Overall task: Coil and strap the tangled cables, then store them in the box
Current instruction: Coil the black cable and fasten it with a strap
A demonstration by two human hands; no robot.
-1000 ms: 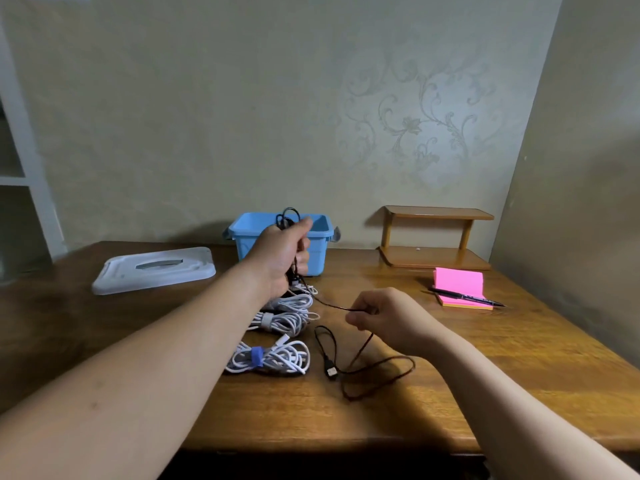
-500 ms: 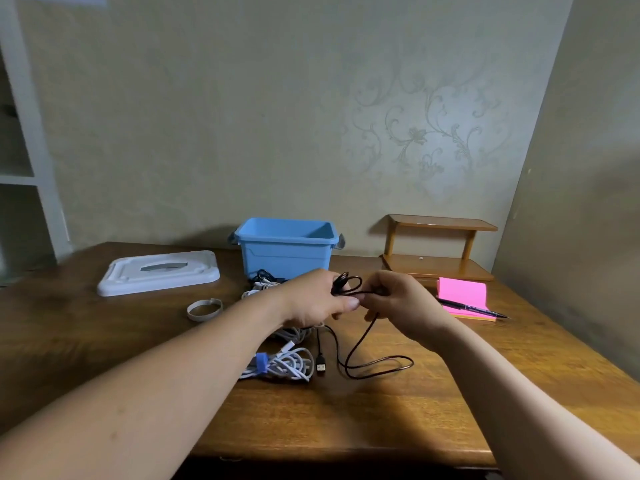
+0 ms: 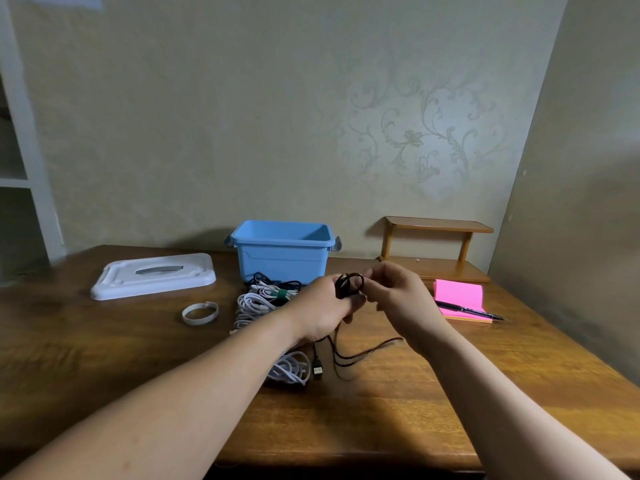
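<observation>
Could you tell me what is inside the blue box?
Of the blue box only the bare upper inner walls show. Its front wall hides the floor, so anything lying low cannot be seen.

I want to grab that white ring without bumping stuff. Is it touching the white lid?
Apart. The head view shows bare table between the white ring and the lid.

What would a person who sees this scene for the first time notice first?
Probably the left hand and right hand, meeting at the centre around a small coil of black cable. Next come the open blue box just behind them and the bright pink notepad at the right, a pen lying on it.
</observation>
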